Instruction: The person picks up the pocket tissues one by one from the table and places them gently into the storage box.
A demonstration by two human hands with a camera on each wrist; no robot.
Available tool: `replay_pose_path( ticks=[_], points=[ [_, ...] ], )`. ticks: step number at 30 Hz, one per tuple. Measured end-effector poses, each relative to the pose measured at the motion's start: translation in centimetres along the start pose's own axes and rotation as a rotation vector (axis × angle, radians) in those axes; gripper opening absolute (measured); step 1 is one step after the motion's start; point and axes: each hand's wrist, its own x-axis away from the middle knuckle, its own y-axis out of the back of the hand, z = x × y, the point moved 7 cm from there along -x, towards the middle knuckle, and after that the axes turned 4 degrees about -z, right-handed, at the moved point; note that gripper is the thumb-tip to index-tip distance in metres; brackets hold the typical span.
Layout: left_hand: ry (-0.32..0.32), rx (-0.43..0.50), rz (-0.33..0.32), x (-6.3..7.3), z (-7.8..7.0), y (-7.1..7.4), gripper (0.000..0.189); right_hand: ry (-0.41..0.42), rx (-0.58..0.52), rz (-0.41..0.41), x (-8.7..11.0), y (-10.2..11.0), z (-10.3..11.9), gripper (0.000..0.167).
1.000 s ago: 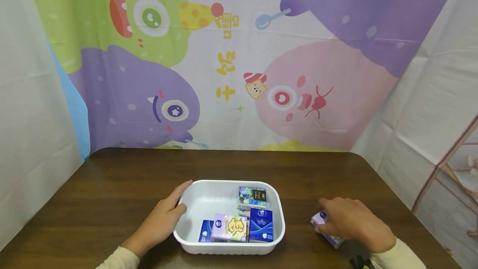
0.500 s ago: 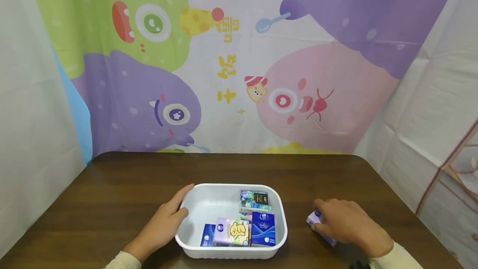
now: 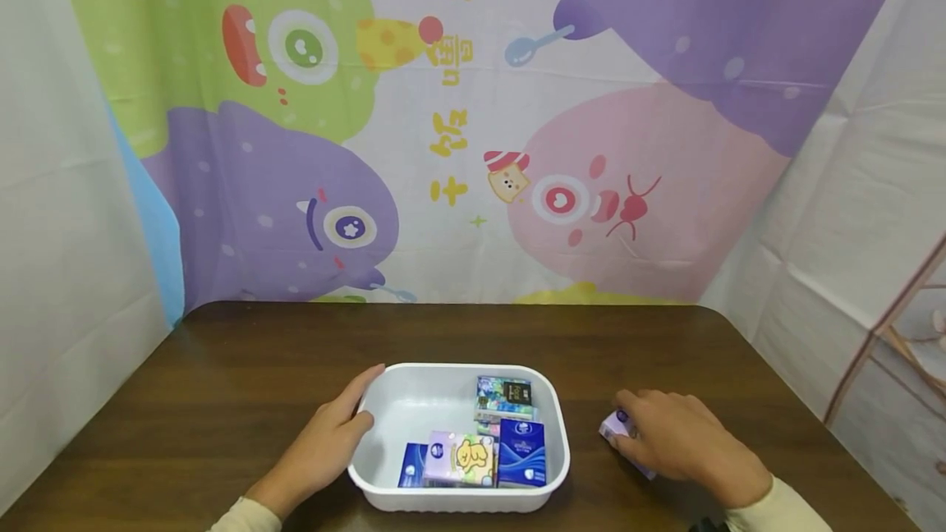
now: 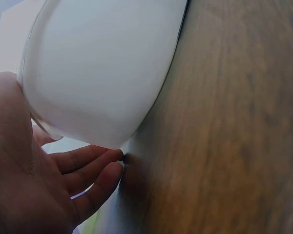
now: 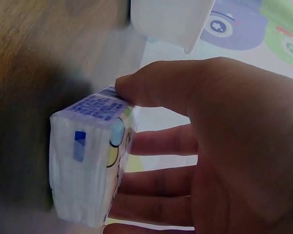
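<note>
A white plastic basin (image 3: 414, 401) stands on the table with several small tissue packs in it. My left hand (image 3: 328, 437) holds its left end, thumb at the rim and fingers along the outside near the far corner. To the right of the basin, my right hand (image 3: 683, 437) pinches a light purple tissue pack (image 5: 83, 170) between thumb and fingers. That pack is low at the table, and the hand covers much of it in the head view. Inside the basin are a purple pack with a yellow bear (image 3: 461, 458) and a dark blue pack (image 3: 522, 454).
Another blue pack (image 3: 412, 465) lies partly under the bear pack. A blue-green pack with a black label (image 3: 502, 397) sits at the basin's back right, over a partly hidden one. Behind the brown table (image 3: 296, 335) hangs a cartoon-printed cloth (image 3: 458, 253).
My right hand has shifted left towards the basin, and the purple pack has moved with it. The left hand keeps its place at the basin. The head view has tilted slightly.
</note>
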Motion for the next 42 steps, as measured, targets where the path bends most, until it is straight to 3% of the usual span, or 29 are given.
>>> replay_pose_path(
  ticks=[5,27,42],
  points=[
    [0.001,-0.001,-0.001,0.0,0.0,-0.1,0.059,-0.021,0.002,0.006,-0.2,0.1,0.0,0.039],
    [-0.007,-0.006,-0.005,0.0,0.0,0.0,0.059,-0.017,-0.044,0.019,-1.8,0.9,1.2,0.035],
    [0.021,-0.008,0.000,0.2,0.0,-0.1,0.059,-0.018,-0.050,0.004,-3.1,1.5,2.3,0.041]
  ],
)
